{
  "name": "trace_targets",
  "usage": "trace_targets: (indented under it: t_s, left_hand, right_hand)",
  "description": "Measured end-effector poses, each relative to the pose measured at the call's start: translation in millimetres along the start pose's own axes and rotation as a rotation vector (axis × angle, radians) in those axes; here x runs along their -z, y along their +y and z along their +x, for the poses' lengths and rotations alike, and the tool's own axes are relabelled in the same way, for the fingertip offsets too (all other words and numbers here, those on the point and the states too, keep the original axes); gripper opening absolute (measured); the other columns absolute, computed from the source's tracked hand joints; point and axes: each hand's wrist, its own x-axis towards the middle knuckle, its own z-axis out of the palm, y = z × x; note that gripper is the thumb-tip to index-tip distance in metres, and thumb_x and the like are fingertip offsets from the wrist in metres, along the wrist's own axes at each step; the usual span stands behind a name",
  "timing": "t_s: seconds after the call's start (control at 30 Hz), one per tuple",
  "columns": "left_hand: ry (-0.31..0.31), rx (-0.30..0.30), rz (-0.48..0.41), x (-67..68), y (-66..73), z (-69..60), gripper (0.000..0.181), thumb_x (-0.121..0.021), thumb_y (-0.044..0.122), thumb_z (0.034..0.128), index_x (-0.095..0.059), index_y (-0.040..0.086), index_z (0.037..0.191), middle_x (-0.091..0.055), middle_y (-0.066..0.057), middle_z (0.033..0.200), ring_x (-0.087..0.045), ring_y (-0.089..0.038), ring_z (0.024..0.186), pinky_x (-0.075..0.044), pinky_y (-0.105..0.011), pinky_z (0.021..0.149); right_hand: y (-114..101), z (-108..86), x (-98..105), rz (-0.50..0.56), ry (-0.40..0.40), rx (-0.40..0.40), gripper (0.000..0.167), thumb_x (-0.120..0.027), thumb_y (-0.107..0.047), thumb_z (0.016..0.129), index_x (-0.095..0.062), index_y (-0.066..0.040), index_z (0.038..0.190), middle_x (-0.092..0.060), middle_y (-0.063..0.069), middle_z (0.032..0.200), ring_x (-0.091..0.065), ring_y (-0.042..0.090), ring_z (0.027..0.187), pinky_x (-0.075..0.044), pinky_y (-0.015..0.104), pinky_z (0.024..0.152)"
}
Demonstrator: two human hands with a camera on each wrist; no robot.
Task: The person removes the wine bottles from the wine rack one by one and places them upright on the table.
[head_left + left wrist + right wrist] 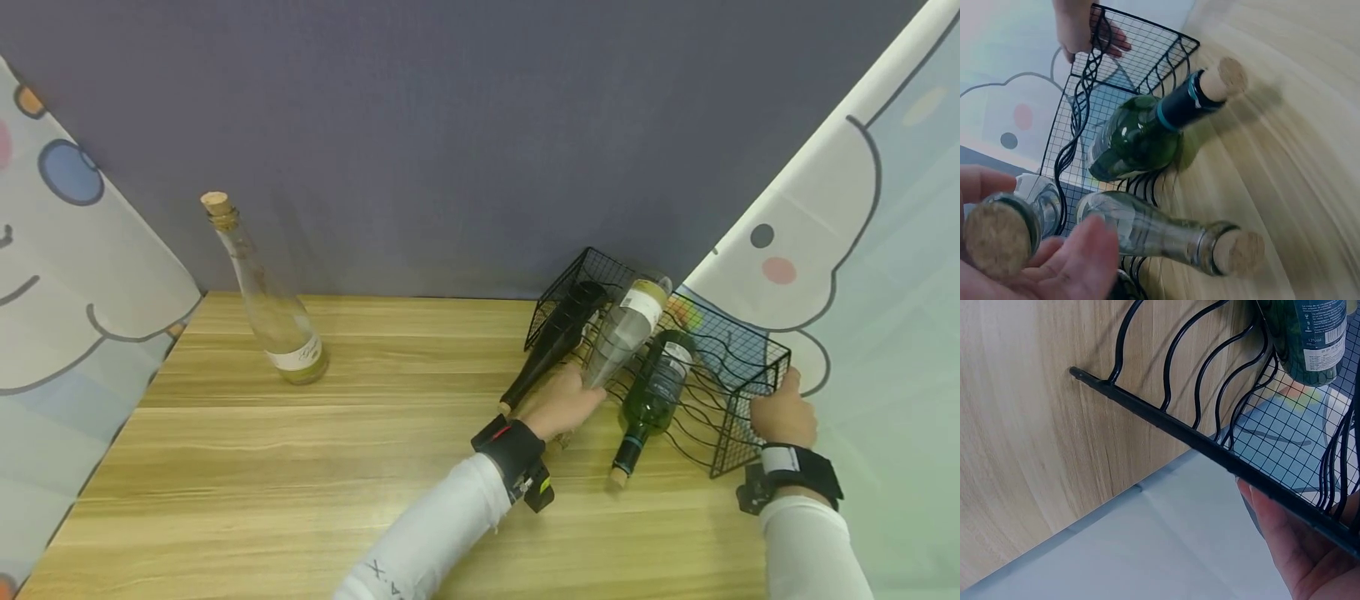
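Over a black wire rack (738,433), a clear bottle (628,329) slants with its base away and to the right, its neck gripped by the nearer left hand (564,402), while the right hand (785,412) holds the rack's right end.

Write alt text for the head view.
A person's left hand grips a clear bottle above a black wire rack, while the right hand holds the rack's right end. A dark bottle and a green bottle lie in the rack; a corked clear bottle stands at left on the wooden table.
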Motion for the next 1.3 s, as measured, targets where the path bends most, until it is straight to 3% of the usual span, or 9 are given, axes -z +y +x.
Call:
trace_targets:
  t_s: [0.07, 0.17, 0.27, 0.37, 0.53, 0.8, 1.07, 1.3]
  left_hand:
    - [-0.025, -0.004, -0.082, -1.5, 1.4, -0.2, 0.018, -0.053, 0.023, 0.0968, -0.055, 0.008, 0.107, -0.05, -0.002, 0.067, -0.047, -0.014, 0.049, -0.039, -0.024, 0.043]
    - [-0.046, 0.002, -0.133, -3.7, 2.1, -1.0, 0.023, -0.05, 0.021, 0.0999, -0.053, 0.005, 0.116, -0.051, -0.004, 0.066, -0.047, -0.015, 0.048, -0.04, -0.024, 0.043]
    - [-0.035, 0.01, -0.098, -5.6, 1.2, -0.8, 0.032, -0.047, 0.029, 0.103, -0.049, 0.005, 0.125, -0.047, -0.001, 0.063, -0.042, -0.014, 0.044, -0.036, -0.025, 0.042]
    - [0.003, 0.009, -0.019, -8.0, -0.3, 0.6, 0.035, -0.044, 0.04, 0.1041, -0.054, 0.008, 0.115, -0.042, 0.003, 0.061, -0.04, -0.013, 0.042, -0.034, -0.026, 0.043]
    - [0.054, -0.006, 0.052, -11.0, -3.8, 2.8, 0.042, -0.043, 0.05, 0.1029, -0.054, 0.015, 0.082, -0.041, 0.004, 0.059, -0.04, -0.012, 0.045, -0.035, -0.026, 0.047]
    - [0.065, -0.037, 0.09, -9.0, -9.8, 6.0, 0.048, -0.041, 0.049, 0.1036, -0.046, 0.018, 0.067, -0.039, 0.004, 0.049, -0.039, -0.011, 0.037, -0.033, -0.024, 0.04]
    - [0.03, -0.018, 0.01, -6.4, -11.5, 3.5, 0.051, -0.04, 0.051, 0.1033, -0.043, 0.018, 0.064, -0.038, 0.005, 0.047, -0.039, -0.011, 0.036, -0.033, -0.024, 0.039]
    - [-0.086, 0.014, -0.159, -0.3, -12.0, -3.2, 0.055, -0.04, 0.049, 0.1042, -0.045, 0.013, 0.063, -0.037, 0.003, 0.047, -0.037, -0.011, 0.038, -0.035, -0.023, 0.039]
  right_hand:
    - [-1, -1.9, 1, 0.004, -0.004, 0.007, 0.08, -0.04, -0.013, 0.09, 0.008, 0.001, 0.153, -0.046, 0.052, 0.113, -0.055, 0.061, 0.087, -0.047, 0.055, 0.062]
    - [-1, -3.1, 2, 0.007, -0.009, 0.014, 0.081, -0.041, -0.012, 0.09, 0.008, 0.002, 0.153, -0.048, 0.051, 0.107, -0.056, 0.058, 0.082, -0.047, 0.053, 0.06]
    - [-1, -2.2, 3, 0.001, -0.01, 0.016, 0.081, -0.04, -0.012, 0.089, 0.008, 0.003, 0.153, -0.049, 0.051, 0.105, -0.056, 0.057, 0.08, -0.046, 0.052, 0.059]
    - [-1, -1.2, 3, -0.002, -0.001, 0.014, 0.081, -0.04, -0.012, 0.088, 0.007, 0.003, 0.153, -0.048, 0.052, 0.108, -0.056, 0.057, 0.08, -0.046, 0.053, 0.059]
    - [-1, -3.5, 2, 0.005, -0.004, 0.023, 0.081, -0.04, -0.012, 0.089, 0.007, 0.003, 0.153, -0.048, 0.052, 0.105, -0.056, 0.053, 0.075, -0.046, 0.051, 0.055]
    - [-2, -4.7, 4, -0.002, -0.011, 0.028, 0.081, -0.04, -0.013, 0.09, 0.008, 0.004, 0.152, -0.047, 0.052, 0.106, -0.056, 0.055, 0.076, -0.046, 0.052, 0.058]
    - [-4, -5.6, 3, -0.004, -0.02, 0.013, 0.081, -0.04, -0.013, 0.091, 0.01, 0.004, 0.152, -0.045, 0.053, 0.112, -0.055, 0.055, 0.079, -0.046, 0.053, 0.06]
    - [-5, -6.0, 4, -0.009, -0.015, 0.013, 0.079, -0.04, -0.014, 0.093, 0.009, 0.003, 0.153, -0.044, 0.053, 0.113, -0.055, 0.059, 0.085, -0.047, 0.055, 0.063]
